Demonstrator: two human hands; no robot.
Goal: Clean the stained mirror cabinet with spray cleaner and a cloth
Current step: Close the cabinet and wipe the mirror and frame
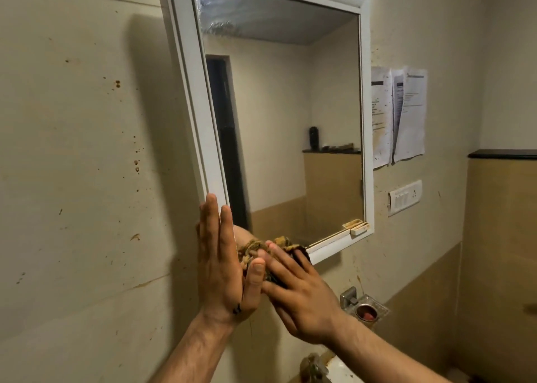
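Two hands: both work at the lower left corner of the mirror cabinet (pixel 186 97), seen from the head camera only.
Left hand (pixel 222 254): flat and spread, fingers straight up along the white frame's left edge, palm turned toward the glass, bracing the door.
Right hand (pixel 293 283): fingers spread over a bunched cloth (pixel 252 249), pressing it against the bottom edge of the door; the thumb meets the left thumb.
Cloth: brownish and dark, soft and crumpled, light; it should fold to any edge and is best held in a wad under the palm.
Mirror (pixel 284 115): hazy smears show near the top left corner; the rest looks fairly clear. Glass is fragile and slick, so pressure should stay even, with the frame held, not the pane.
Handle (pixel 359 226): small, yellowed with grime, at the bottom right corner of the door.
Spray cleaner: not in view.
Papers (pixel 398 115): two printed sheets taped to the wall right of the cabinet; the text is too small to read.
Switch plate (pixel 405 198): below the papers, no legible marking.
Wall (pixel 87 150): brown spots scattered left of the cabinet.
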